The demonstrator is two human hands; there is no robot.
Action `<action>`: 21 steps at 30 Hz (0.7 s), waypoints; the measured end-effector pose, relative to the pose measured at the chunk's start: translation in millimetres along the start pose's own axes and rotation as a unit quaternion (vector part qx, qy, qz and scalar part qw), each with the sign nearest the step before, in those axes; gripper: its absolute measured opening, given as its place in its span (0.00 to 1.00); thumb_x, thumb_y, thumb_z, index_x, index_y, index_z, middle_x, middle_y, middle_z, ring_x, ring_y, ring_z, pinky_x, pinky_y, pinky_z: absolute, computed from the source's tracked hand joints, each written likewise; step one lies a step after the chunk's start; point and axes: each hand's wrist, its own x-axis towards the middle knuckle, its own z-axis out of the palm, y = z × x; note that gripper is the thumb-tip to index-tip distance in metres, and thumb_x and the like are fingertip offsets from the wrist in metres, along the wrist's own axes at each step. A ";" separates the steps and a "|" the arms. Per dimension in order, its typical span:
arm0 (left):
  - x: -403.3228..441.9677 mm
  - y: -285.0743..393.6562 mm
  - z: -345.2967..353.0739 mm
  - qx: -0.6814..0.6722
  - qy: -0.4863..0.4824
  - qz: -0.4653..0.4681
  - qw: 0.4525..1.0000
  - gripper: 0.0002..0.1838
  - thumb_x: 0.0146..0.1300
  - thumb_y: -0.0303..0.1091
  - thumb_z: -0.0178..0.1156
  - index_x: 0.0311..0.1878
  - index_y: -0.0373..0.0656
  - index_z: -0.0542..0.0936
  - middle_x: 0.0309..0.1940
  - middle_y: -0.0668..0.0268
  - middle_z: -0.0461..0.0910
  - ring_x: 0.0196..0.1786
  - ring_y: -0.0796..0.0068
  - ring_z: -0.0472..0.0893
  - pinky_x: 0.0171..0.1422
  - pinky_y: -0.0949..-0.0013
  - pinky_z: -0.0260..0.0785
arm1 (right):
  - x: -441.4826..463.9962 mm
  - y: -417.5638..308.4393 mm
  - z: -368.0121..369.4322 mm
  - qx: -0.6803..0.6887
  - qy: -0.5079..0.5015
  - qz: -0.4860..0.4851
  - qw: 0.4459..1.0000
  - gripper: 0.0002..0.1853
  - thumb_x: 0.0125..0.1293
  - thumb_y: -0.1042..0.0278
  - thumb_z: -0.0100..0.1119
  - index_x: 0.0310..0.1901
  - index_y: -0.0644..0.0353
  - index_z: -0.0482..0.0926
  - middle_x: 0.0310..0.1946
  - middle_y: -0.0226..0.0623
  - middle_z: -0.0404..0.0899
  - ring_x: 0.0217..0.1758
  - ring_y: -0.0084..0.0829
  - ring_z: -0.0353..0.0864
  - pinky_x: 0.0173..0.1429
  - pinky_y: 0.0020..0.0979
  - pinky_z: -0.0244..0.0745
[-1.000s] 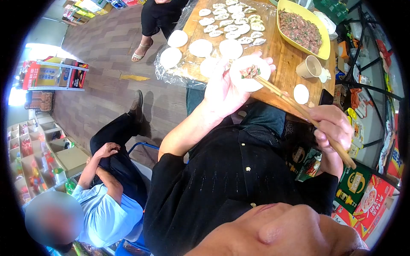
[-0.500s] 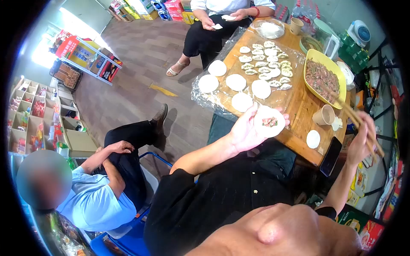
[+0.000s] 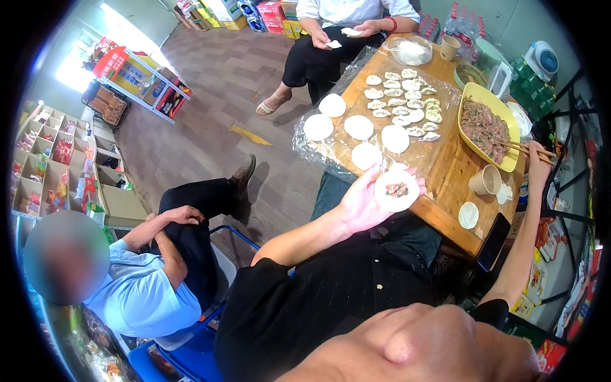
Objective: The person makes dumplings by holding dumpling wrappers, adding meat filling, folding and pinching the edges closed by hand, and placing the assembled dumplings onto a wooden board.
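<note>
On the palm of my left hand [image 3: 363,205] rests a round dumpling wrapper [image 3: 386,199] with a small heap of meat filling [image 3: 397,190] at its middle. My right hand [image 3: 540,167] is at the right rim of the yellow bowl [image 3: 511,161], closed around wooden chopsticks [image 3: 527,148] whose tips reach over the minced meat [image 3: 487,126]. Several flat wrappers [image 3: 359,127] lie on the plastic-covered board, beside rows of folded dumplings [image 3: 394,102]. A single wrapper [image 3: 468,215] lies near the table's front edge.
A paper cup [image 3: 485,181] and a phone [image 3: 493,242] are at the table's right side. Across the table [image 3: 439,223], a person [image 3: 350,32] holds wrappers. Another person [image 3: 146,280] sits at the left, arms crossed. Shelves [image 3: 566,223] stand at the right.
My right hand has moved with the chopsticks from the wrapper to the bowl's right rim, leaving filling on the wrapper. The view has shifted, showing more of the person opposite.
</note>
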 end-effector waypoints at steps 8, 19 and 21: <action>-0.7 -2.7 1.8 0.016 -0.013 -0.005 1.000 0.34 0.76 0.51 0.35 0.70 0.29 0.60 0.70 0.41 0.61 0.73 0.48 0.63 0.79 0.53 0.51 | 1.3 32.4 21.4 0.094 -0.026 0.053 0.994 0.17 0.70 0.65 0.59 0.53 0.68 0.77 0.46 0.36 0.80 0.48 0.22 0.80 0.48 0.21 0.79; 5.8 -10.1 -3.6 0.123 -0.049 0.019 0.991 0.30 0.77 0.47 0.39 0.71 0.32 0.60 0.68 0.45 0.65 0.70 0.51 0.68 0.77 0.55 0.55 | -173.3 -142.1 51.7 0.109 0.081 -0.004 0.991 0.21 0.74 0.67 0.47 0.64 0.67 0.65 0.59 0.42 0.70 0.64 0.33 0.69 0.68 0.35 0.63; 7.9 -15.8 -4.2 0.146 -0.063 0.009 0.987 0.30 0.77 0.47 0.39 0.71 0.33 0.60 0.67 0.45 0.66 0.70 0.52 0.68 0.77 0.56 0.56 | -215.1 -153.2 73.2 -0.010 -0.041 -0.066 0.997 0.22 0.76 0.60 0.43 0.64 0.64 0.65 0.57 0.41 0.72 0.62 0.34 0.72 0.67 0.37 0.66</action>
